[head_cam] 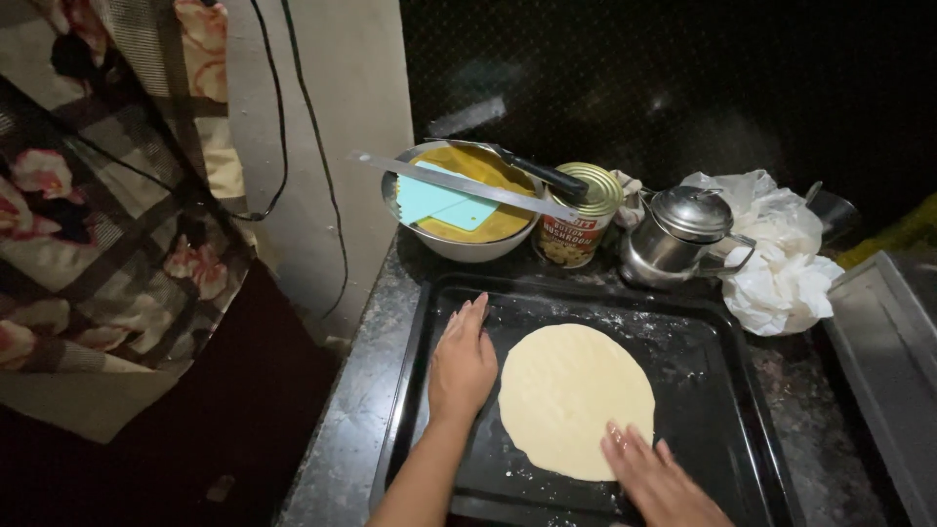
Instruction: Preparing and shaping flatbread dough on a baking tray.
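Dough (pixel 576 400), rolled into a thin pale round, lies flat in the middle of a black baking tray (pixel 712 390) dusted with flour. The right hand (pixel 659 478) rests on the near right edge of the round, fingers spread and flat on it, holding nothing. The left hand (pixel 463 363) lies flat on the tray just left of the dough, fingers together and pointing to the far side, beside the round's edge; whether it touches the dough I cannot tell. The tray sits on a dark speckled surface (pixel 356 410).

Beyond the tray's far left corner stands a metal bowl (pixel 468 244) with yellow contents, and a light blue plastic scraper (pixel 439 203) lies inside it. A long knife (pixel 468 183) with a black handle rests across the bowl's rim, its handle reaching over a tin can (pixel 578 229) just right of the bowl. Further right stands a small steel kettle (pixel 678 239) with a lid, and next to it a crumpled white plastic bag (pixel 781 263). At the right edge a grey metal tray (pixel 893 351) shows in part. To the left hangs a floral patterned cloth (pixel 107 215), and black cables (pixel 293 117) run down a pale wall
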